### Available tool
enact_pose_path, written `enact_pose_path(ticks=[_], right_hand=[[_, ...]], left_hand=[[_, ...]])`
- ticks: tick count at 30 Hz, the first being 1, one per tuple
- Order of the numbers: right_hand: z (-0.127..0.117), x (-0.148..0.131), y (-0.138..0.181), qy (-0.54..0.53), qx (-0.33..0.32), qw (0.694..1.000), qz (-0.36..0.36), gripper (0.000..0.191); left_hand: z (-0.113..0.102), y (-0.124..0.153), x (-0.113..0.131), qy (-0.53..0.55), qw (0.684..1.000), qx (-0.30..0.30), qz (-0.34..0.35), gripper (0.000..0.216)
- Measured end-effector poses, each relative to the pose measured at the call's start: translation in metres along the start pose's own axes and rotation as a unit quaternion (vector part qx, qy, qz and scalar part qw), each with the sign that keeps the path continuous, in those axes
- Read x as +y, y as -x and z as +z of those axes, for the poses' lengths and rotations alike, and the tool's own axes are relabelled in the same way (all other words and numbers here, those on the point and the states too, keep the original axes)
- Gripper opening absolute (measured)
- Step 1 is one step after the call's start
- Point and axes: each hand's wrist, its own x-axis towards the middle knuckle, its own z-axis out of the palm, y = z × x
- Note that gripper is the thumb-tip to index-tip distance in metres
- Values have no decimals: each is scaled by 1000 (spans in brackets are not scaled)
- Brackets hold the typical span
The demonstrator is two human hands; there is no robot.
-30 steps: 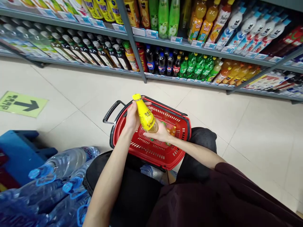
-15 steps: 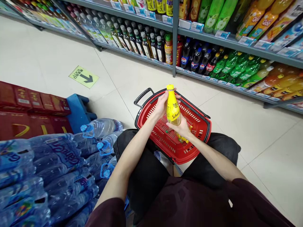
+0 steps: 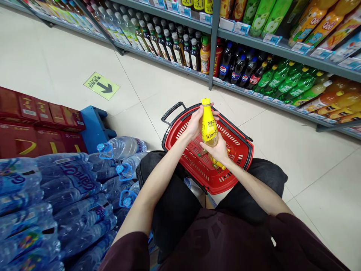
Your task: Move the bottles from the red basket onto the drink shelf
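A yellow-capped Schweppes bottle [image 3: 209, 122] is held upright, slightly tilted, between my two hands above a red shopping basket [image 3: 194, 171]. My left hand [image 3: 195, 122] is closed around the bottle's upper part, its fingers passing behind the neck and showing on the far side. Lower down, my right hand [image 3: 217, 149] wraps the base, thumb across the front. Inside the basket, partly hidden by my right hand and wrist, lies something with yellow parts [image 3: 218, 163]. The basket's black handle [image 3: 172, 113] sticks out at the far left.
Wrapped packs of large water bottles [image 3: 73, 188] are stacked at my left, beside red boxes [image 3: 39, 128] and a blue pallet [image 3: 96, 126]. Ahead runs a shelf [image 3: 211, 75] of drinks and dark bottles. A green arrow sign [image 3: 101, 86] is on the floor.
The view has shifted slightly. The bottle has turned a little, so more of its label faces me, and both hands still hold it over the basket.
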Motion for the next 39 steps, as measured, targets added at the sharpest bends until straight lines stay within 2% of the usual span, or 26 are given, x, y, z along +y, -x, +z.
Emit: enact_pose_path(ticks=[8, 12, 18, 26, 30, 35, 39], right_hand=[[-1, -4, 1, 50, 24, 998, 4, 55], [-1, -1, 0, 62, 34, 997, 5, 66], [3, 14, -1, 71, 53, 995, -39, 75], [3, 13, -2, 52, 28, 998, -22, 77], [2, 5, -1, -5, -8, 1000, -7, 69], [1, 3, 0, -105, -47, 993, -11, 58], [8, 9, 3, -169, -13, 985, 12, 68]], left_hand=[[3, 0, 2, 16, 1000, 11, -10, 57], [4, 0, 2, 8, 1000, 13, -13, 56], [0, -1, -2, 5, 1000, 4, -1, 53], [-4, -3, -5, 7, 1000, -4, 8, 53], [-4, -1, -6, 0, 1000, -16, 11, 52], [0, 4, -2, 13, 1000, 8, -22, 52], [-1, 5, 3, 39, 999, 32, -21, 48]])
